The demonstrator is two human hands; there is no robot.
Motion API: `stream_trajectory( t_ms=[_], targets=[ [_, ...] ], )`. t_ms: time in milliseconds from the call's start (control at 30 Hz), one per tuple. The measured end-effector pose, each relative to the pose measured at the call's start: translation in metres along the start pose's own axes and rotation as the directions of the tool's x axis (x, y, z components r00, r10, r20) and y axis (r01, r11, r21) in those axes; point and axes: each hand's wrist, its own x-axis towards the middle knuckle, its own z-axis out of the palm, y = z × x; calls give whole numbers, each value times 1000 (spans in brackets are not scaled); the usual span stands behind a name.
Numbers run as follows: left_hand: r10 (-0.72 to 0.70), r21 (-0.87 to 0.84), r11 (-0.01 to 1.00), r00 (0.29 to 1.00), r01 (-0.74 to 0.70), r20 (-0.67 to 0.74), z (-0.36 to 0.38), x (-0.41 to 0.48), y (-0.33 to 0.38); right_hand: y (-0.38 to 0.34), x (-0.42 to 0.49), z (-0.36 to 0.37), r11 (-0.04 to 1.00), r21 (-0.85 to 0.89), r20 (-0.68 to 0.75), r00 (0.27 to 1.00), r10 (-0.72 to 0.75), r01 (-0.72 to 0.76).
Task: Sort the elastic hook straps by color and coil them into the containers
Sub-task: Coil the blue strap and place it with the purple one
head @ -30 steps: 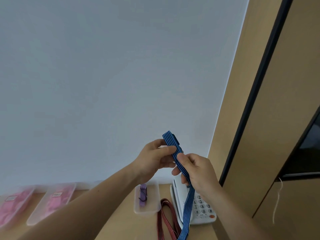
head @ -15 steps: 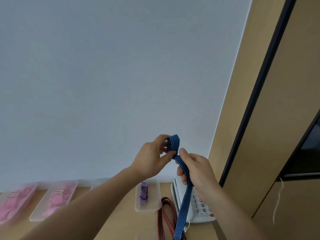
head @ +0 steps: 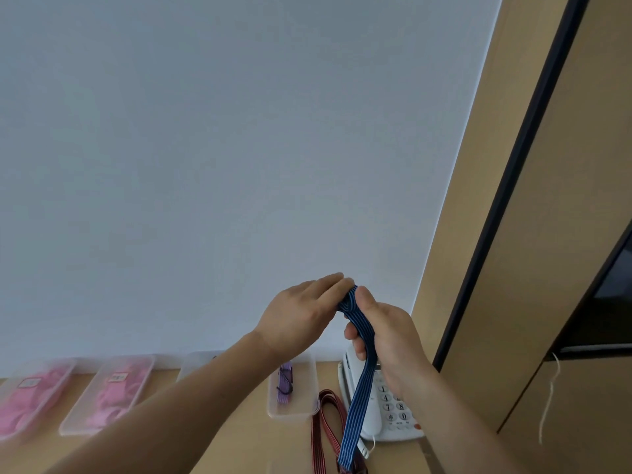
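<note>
Blue strap [head: 359, 371] runs from lower centre of the frame up to my left hand [head: 301, 316], clamped on its small coil, while my right hand [head: 390, 340] grips the tail. I'd keep tension even, laying each wrap flat without twisting.

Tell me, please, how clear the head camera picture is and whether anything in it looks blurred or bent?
Head view: even, soft light, no glare; left hand and blue strap slightly motion-soft; pink containers at the corner smeared, labels unreadable; cabinet edge leans from wide-angle distortion.
</note>
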Motion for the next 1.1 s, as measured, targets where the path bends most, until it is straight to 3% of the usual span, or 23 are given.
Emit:
stream_trajectory(
  t_ms=[33, 100, 167, 233, 267, 300, 333, 433, 567, 667, 800, 867, 1000, 1100],
  targets=[
    [-59, -50, 997, 998, 59, 5, 2, -2, -1, 0, -1, 0, 1000, 7, 1, 1000, -10, 10],
    [-328, -260, 902, 939, 345, 107, 2, -2, 0, 0, -1, -2, 999, 9, -1, 999, -37, 37],
    [-556, -468, 579, 743, 668, 373, 0, 2, 1, -1, -2, -3, 997, 4, -13, 997, -73, 73],
    [-582, -574, 117, 524, 811, 622, -5, 10, 0, -2, -2, -3, 994, 6, -16, 993, -113, 113],
    [-528, -580, -70, 463, 811, 712, -9, 15, 2, -2, -2, -3, 992, -4, -14, 991, -130, 130],
    [-461, -571, -169, 447, 803, 766, -14, 18, 4, -1, -2, -2, 989, -27, -10, 989, -147, 146],
    [-400, -568, -202, 462, 798, 791, -18, 21, 4, -1, -2, -2, 985, -60, -5, 986, -165, 165],
    [-317, -596, -176, 528, 783, 788, -23, 24, 9, 3, -1, -1, 966, -149, 2, 977, -214, 212],
    [-375, -604, -273, 495, 749, 784, -21, 23, 9, 6, -1, -3, 952, -227, 16, 979, -206, 204],
    [-480, -625, -206, 479, 753, 735, -20, 22, 9, 10, -3, -4, 957, -249, 7, 988, -153, 150],
    [-570, -686, -79, 531, 723, 627, -19, 23, 10, 13, -4, -3, 977, -195, -28, 996, -88, 80],
    [-591, -700, 30, 578, 713, 563, -18, 22, 9, 10, -4, -3, 985, -159, -29, 997, -74, 68],
    [-606, -595, 398, 687, 698, 400, -14, 12, 7, 2, -5, -4, 996, -72, -19, 999, -51, 49],
    [-537, -471, 631, 785, 616, 309, -12, 3, 8, -1, -6, -2, 998, -29, -14, 999, -50, 50]
  ],
)
